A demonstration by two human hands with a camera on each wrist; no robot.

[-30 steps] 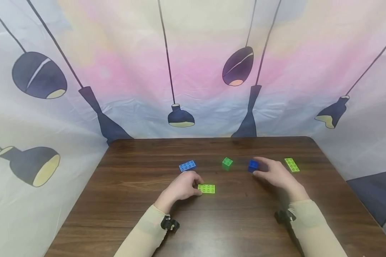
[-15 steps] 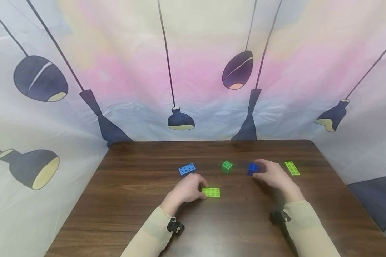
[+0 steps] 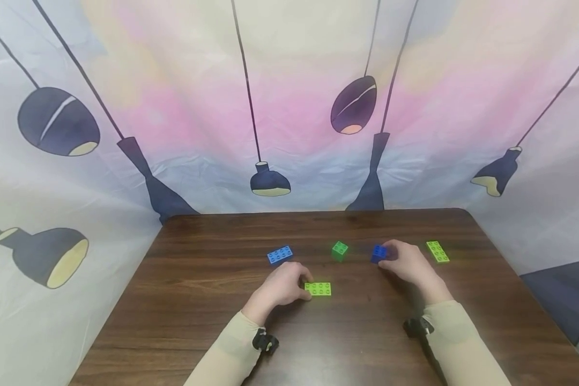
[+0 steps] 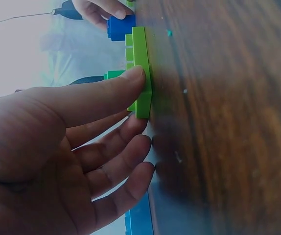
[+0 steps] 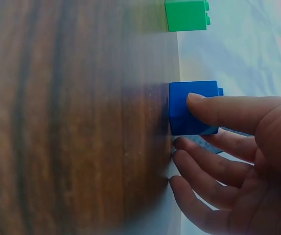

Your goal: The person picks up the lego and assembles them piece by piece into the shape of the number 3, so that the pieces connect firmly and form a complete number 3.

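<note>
My left hand (image 3: 281,284) pinches one end of a flat lime-green toy brick (image 3: 318,289) between thumb and fingers. In the left wrist view the lime brick (image 4: 141,73) lies on the tabletop, with the thumb against its side. My right hand (image 3: 410,264) grips a dark blue square toy brick (image 3: 378,253) on the table. In the right wrist view the thumb presses the near face of the blue brick (image 5: 184,115), and the other fingers are partly hidden behind it. Between the hands, farther back, stands a green square brick (image 3: 340,250).
A lighter blue flat brick (image 3: 280,254) lies just beyond the left hand. A second lime-green flat brick (image 3: 437,251) is to the right of the right hand. The brown wooden table (image 3: 198,300) ends at a printed cloth (image 3: 202,107) behind it.
My left hand has slid the lime brick a little to the right along the table. The right hand's fingers have drawn in on the dark blue brick, which stays about where it was.
</note>
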